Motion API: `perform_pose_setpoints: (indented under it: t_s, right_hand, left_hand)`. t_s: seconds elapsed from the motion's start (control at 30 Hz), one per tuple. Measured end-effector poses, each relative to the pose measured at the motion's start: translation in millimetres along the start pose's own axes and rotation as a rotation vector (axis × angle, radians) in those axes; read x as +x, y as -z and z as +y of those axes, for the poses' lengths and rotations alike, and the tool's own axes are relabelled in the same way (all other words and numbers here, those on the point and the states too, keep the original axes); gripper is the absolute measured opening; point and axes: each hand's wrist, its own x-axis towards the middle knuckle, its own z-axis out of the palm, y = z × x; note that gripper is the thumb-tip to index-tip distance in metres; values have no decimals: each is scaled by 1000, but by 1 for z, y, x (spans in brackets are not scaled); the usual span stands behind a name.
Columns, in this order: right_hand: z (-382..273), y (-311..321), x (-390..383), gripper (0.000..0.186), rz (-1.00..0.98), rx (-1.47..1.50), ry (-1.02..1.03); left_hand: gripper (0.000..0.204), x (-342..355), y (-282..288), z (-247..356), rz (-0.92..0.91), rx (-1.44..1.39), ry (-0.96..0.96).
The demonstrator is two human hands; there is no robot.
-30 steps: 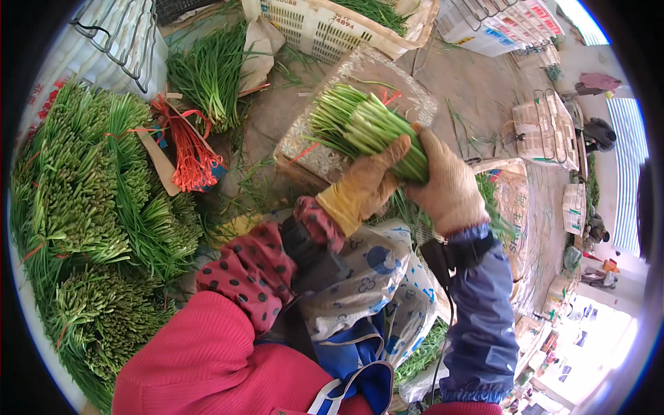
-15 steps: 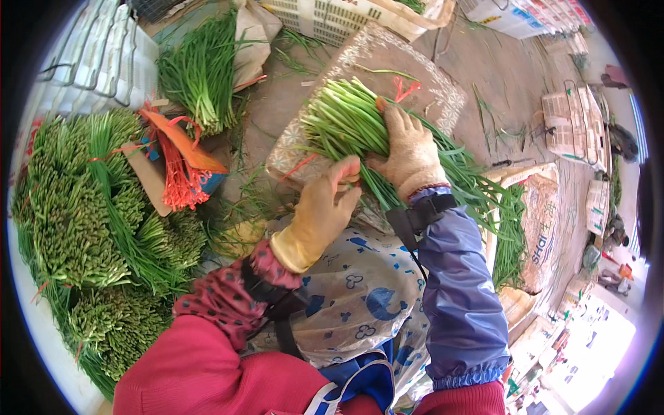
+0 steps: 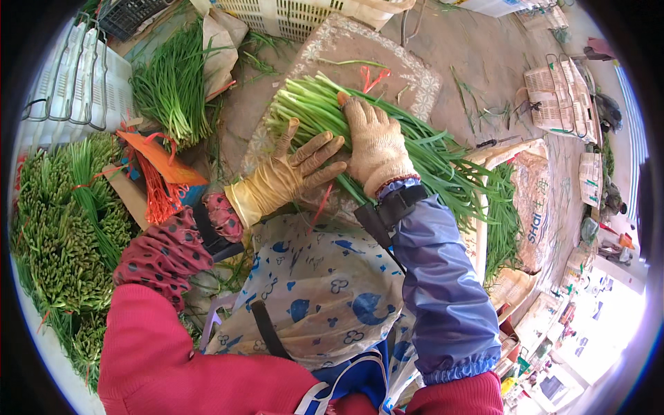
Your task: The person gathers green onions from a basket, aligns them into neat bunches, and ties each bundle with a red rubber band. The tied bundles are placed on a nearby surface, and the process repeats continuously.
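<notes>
A loose bunch of long green stalks (image 3: 436, 166) with pale cut ends lies across a worn patterned board (image 3: 408, 69) in front of me. My right hand (image 3: 373, 142), in a cream knit glove, grips the bunch from above, its fingers curved over the stalks. My left hand (image 3: 294, 162), in a yellow glove, is just left of the bunch's lower side, its fingers spread and holding nothing. A red tie (image 3: 372, 77) lies on the board just beyond the stalks; another strand hangs below the bunch.
Tied bundles (image 3: 55, 235) fill the left, beside red ties (image 3: 155, 197) in a cardboard holder. More stalks (image 3: 169, 90) lie at upper left. Crates (image 3: 76, 90) stand around me. An open sack of greens (image 3: 529, 207) sits at right; more crates line the far right.
The bunch has come down onto the board, stalks fanning rightward. My left hand has released it, moved left and spread its fingers. My right hand now lies over the stalks.
</notes>
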Motion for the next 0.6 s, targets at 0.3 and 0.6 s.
perform_pose_setpoints:
  t_s: [0.3,0.6]
  right_hand:
    - [12,4,9,86,-69,134,-85]
    - [17,-2,7,79,-44,159,3]
  left_hand:
    - [90,-46,35,-40,77,158,221]
    - [76,20,-7,-8,-52,122,37]
